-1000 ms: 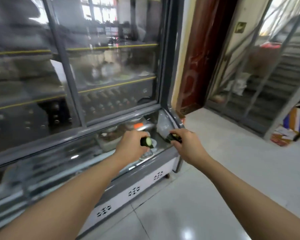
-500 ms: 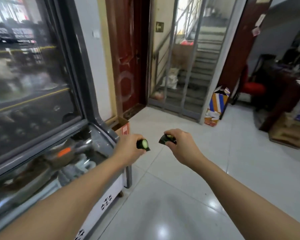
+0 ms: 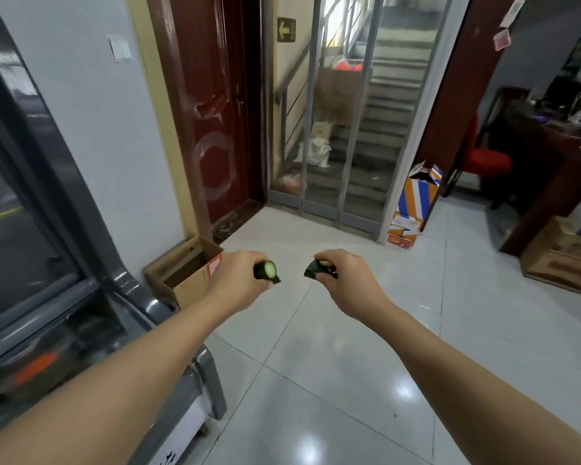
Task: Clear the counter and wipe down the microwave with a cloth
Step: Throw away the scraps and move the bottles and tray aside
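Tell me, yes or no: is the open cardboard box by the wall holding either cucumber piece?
No, the left hand and right hand each hold a cucumber piece above the floor.

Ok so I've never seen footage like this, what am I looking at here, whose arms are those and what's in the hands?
There is no machine here. The picture comes from a wide-angle camera worn on a person's head, looking forward and down, so the two bare arms reaching into view are the wearer's own.

The left hand grips a cucumber piece, its pale cut end facing the camera. The right hand holds a second dark green piece, probably more cucumber, though less of it shows.

Both are held in the air above a glossy white tiled floor, not over a counter. On the left stands a glass-fronted display fridge, with an open cardboard box on the floor beside it. Ahead are a dark red door and a staircase behind a metal gate.
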